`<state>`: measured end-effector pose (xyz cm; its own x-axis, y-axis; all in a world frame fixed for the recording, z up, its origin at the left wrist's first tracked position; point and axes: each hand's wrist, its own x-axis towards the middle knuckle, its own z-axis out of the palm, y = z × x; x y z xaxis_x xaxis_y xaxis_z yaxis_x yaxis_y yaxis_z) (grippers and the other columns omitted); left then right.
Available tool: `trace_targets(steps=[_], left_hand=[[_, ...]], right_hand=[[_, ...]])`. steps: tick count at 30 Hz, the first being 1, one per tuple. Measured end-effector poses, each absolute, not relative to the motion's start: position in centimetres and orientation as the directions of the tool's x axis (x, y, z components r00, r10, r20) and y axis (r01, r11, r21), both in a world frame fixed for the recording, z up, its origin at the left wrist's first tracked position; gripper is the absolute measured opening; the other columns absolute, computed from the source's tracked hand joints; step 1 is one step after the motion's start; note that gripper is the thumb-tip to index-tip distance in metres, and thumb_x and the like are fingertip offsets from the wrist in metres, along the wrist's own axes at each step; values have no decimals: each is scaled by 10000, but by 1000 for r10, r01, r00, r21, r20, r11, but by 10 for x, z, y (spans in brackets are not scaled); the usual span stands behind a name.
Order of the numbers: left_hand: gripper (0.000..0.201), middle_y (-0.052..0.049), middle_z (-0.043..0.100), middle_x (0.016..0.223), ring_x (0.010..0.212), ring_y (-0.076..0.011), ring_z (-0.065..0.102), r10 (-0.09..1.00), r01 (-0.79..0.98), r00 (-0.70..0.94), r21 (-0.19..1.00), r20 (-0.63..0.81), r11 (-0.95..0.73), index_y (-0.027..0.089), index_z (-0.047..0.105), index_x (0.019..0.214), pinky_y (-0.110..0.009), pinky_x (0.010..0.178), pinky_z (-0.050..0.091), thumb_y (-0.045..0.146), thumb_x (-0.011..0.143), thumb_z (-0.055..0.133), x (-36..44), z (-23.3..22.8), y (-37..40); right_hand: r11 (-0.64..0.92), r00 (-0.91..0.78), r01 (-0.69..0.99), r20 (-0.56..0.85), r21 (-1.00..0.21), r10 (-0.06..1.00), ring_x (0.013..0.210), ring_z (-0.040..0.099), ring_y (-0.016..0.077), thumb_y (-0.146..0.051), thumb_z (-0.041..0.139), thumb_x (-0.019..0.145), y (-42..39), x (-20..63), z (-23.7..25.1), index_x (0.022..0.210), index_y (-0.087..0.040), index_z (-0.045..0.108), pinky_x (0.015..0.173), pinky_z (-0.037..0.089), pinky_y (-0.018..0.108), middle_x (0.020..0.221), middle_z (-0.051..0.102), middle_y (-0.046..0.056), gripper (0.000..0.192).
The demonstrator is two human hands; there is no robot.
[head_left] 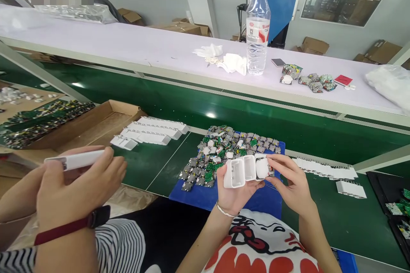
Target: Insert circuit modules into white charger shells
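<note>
My left hand (234,196), with a thin bracelet at the wrist, holds a row of three joined white plastic housings (241,170) from below, open sides facing me. My right hand (293,182) pinches the right end of that row, where a small circuit board (270,167) shows at the last housing. Both hands hover just above a blue mat (195,194) on which lies a pile of small green and grey circuit boards (224,149).
Rows of white housings lie on the green belt at left (153,130) and right (326,172). A co-worker's hands (77,187) at left hold a white strip beside a cardboard box (96,123). A water bottle (258,30), cloths and packets stand on the white shelf behind.
</note>
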<state>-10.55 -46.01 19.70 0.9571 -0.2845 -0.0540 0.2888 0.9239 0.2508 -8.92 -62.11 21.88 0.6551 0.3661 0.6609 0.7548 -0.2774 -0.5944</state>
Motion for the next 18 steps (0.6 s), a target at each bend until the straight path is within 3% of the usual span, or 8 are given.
trace_targets(steps=[5, 12, 15, 18], left_hand=[[537, -90, 669, 992, 880, -283, 589, -188, 189, 982, 301, -35, 935, 209, 644, 1060, -376, 680, 466, 546, 642, 631, -110, 195, -459], [631, -56, 680, 790, 838, -281, 613, -81, 103, 994, 363, -74, 926, 184, 640, 1088, -397, 757, 478, 503, 547, 700, -116, 185, -457], [582, -59, 690, 832, 874, -270, 616, -98, 111, 994, 335, -55, 936, 198, 654, 1057, -373, 754, 489, 515, 571, 692, -116, 185, -458], [555, -73, 689, 924, 887, -265, 614, -179, 171, 984, 300, -1, 938, 206, 659, 1041, -361, 718, 499, 548, 605, 672, -117, 190, -459]], right_hand=[[-354, 597, 800, 707, -485, 379, 1101, 561, 213, -57, 544, 836, -620, -97, 219, 1338, -352, 432, 845, 555, 353, 1200, 571, 77, 593], [-356, 540, 832, 767, -424, 348, 1087, 559, 222, 1, 511, 826, -616, -104, 211, 1353, -318, 422, 793, 566, 348, 1189, 561, 109, 623], [-344, 533, 839, 762, -422, 368, 1079, 554, 223, 1, 510, 828, -617, -104, 212, 1354, -315, 420, 810, 544, 374, 1176, 572, 111, 620], [-281, 573, 820, 696, -499, 434, 1092, 541, 234, -119, 540, 859, -621, -105, 219, 1340, -348, 431, 853, 513, 425, 1199, 577, 89, 544]])
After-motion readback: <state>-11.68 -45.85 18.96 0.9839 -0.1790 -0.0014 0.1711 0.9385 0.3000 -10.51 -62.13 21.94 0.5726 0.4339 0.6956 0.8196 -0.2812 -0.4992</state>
